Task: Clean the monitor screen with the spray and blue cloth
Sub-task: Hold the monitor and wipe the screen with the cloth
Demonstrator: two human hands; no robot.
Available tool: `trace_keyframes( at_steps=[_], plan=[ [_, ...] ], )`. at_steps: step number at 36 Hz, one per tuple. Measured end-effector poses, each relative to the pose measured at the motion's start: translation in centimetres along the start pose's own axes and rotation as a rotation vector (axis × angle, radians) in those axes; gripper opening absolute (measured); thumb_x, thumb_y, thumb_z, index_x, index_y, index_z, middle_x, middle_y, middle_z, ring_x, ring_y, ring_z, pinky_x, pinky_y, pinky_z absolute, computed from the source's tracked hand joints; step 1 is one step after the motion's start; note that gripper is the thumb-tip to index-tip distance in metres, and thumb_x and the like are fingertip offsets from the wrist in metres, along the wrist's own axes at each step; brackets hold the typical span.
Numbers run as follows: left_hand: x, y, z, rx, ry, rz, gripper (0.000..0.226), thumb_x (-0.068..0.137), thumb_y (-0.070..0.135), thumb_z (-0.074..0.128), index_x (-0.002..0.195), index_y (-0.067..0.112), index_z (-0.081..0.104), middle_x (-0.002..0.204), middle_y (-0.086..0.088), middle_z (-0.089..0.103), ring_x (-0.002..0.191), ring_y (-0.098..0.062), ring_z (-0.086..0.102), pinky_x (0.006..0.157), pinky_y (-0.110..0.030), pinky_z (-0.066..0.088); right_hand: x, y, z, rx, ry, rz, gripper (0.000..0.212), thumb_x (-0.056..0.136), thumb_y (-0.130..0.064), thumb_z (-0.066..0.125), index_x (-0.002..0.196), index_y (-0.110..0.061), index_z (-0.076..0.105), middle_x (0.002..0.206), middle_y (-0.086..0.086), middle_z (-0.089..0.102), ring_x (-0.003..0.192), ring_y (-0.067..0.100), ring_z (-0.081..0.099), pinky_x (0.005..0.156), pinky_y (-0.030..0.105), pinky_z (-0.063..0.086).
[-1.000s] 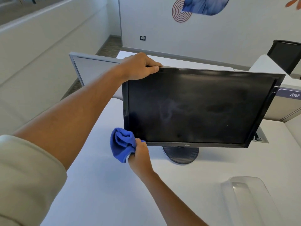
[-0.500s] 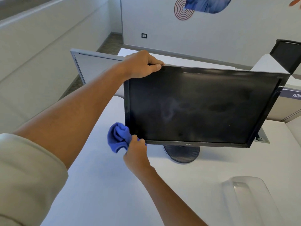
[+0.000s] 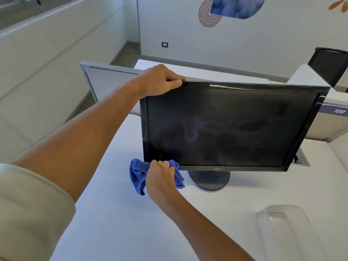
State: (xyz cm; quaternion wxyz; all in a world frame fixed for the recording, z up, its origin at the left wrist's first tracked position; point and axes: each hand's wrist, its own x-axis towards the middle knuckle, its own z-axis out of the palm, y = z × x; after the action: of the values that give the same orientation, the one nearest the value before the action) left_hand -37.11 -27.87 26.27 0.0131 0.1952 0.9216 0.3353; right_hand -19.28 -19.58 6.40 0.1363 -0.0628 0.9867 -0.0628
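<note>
The right hand (image 3: 162, 178) has its fingers curled round the bunched blue cloth (image 3: 138, 173) and holds it against the lower left corner of the monitor (image 3: 226, 127), where the bottom bezel meets the dark screen. The left hand (image 3: 160, 80) grips the monitor's top edge at the upper left corner, fingers over the back and thumb on the front, steadying it. So both hands sit at the monitor's left end, one above the other, and nearly the whole of the screen lies off to the right of them, its long axis running left to right and sloping a little downward toward the far right corner. The cloth hand is the one in reach of the glass; from it the hazy smears near the middle of the screen lie up and to the right. I judge the coming move to be a wipe rightward along that long axis, the left hand bracing the panel against the push. No spray bottle is in view. The monitor stands on its round base (image 3: 209, 180) on the white desk (image 3: 116, 219), just right of the cloth hand.
</note>
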Motion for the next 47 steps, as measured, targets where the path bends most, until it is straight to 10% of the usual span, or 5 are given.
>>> trace_keyframes(
  at_steps=[11, 24, 47],
  plan=[
    [0.0, 0.7, 0.0, 0.019, -0.011, 0.016, 0.035, 0.107, 0.036, 0.059, 0.139, 0.03, 0.07, 0.141, 0.007, 0.069, 0.128, -0.019, 0.062, 0.115, -0.044, 0.048, -3.6, 10.8, -3.3, 0.069, -0.024, 0.127, 0.031, 0.099, -0.005, 0.05, 0.128, -0.017, 0.049, 0.129, 0.009, 0.054, 0.126, 0.034, 0.05, 0.099, 0.046, 0.045],
    [0.4, 0.4, 0.1, 0.009, -0.008, 0.03, 0.033, 0.106, 0.036, 0.061, 0.137, 0.033, 0.071, 0.14, 0.011, 0.068, 0.127, -0.013, 0.058, 0.115, -0.036, 0.042, -4.6, 24.1, -1.8, -0.023, 0.117, 0.254, 0.041, 0.103, -0.033, 0.063, 0.139, -0.027, 0.045, 0.13, 0.004, 0.056, 0.12, 0.025, 0.055, 0.103, 0.038, 0.048],
    [1.3, -0.3, 0.3, 0.008, 0.0, 0.021, 0.032, 0.103, 0.034, 0.064, 0.134, 0.032, 0.073, 0.137, 0.005, 0.071, 0.129, -0.022, 0.062, 0.116, -0.042, 0.044, -6.0, 39.1, -2.6, -0.119, 0.293, 0.605, 0.041, 0.098, -0.028, 0.068, 0.134, -0.026, 0.048, 0.132, 0.005, 0.06, 0.127, 0.026, 0.053, 0.103, 0.044, 0.048]
  ],
)
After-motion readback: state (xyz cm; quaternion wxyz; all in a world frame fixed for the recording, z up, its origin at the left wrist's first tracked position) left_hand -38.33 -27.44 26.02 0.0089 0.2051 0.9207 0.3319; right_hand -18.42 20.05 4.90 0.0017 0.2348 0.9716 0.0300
